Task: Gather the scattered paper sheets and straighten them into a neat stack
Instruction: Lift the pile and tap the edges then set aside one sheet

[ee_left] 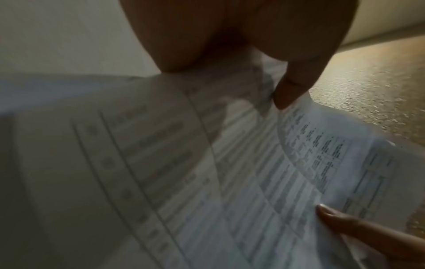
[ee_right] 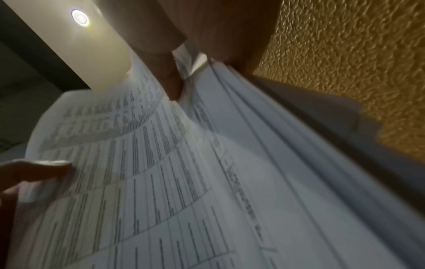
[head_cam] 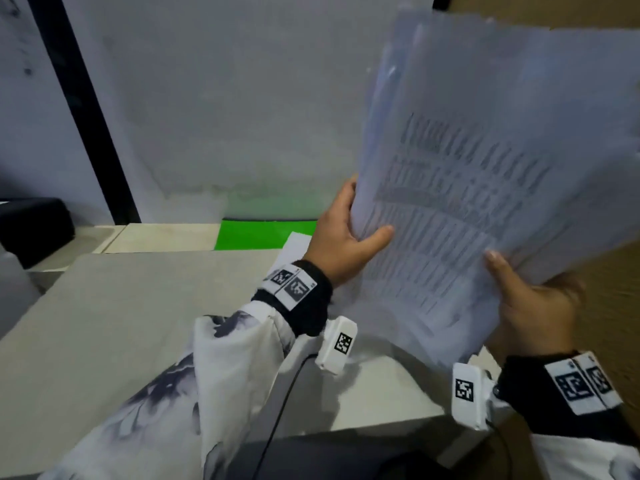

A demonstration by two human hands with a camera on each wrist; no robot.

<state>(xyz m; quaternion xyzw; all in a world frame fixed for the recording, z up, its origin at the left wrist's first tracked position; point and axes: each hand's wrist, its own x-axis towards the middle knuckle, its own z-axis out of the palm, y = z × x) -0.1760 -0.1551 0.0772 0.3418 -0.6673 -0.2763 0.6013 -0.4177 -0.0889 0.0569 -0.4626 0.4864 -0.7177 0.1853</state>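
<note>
A bundle of printed paper sheets (head_cam: 485, 188) is raised upright above the right end of the grey table (head_cam: 138, 323), its edges fanned and uneven. My left hand (head_cam: 346, 233) grips the bundle's left edge, thumb on the front page. My right hand (head_cam: 530, 306) grips the lower right corner, thumb on the front too. In the left wrist view the sheets (ee_left: 230, 172) curve under my left hand's thumb (ee_left: 289, 91). The right wrist view shows the sheets (ee_right: 207, 182) edge-on and loosely layered, pinched by my right hand (ee_right: 174, 81). One more white sheet (head_cam: 294, 247) lies on the table behind my left wrist.
A green panel (head_cam: 256, 233) lies at the table's far edge below a pale wall. A dark object (head_cam: 31, 230) sits at the far left. A textured brown wall (head_cam: 606, 289) stands close on the right. A black cable (head_cam: 280, 410) runs over the table's near edge.
</note>
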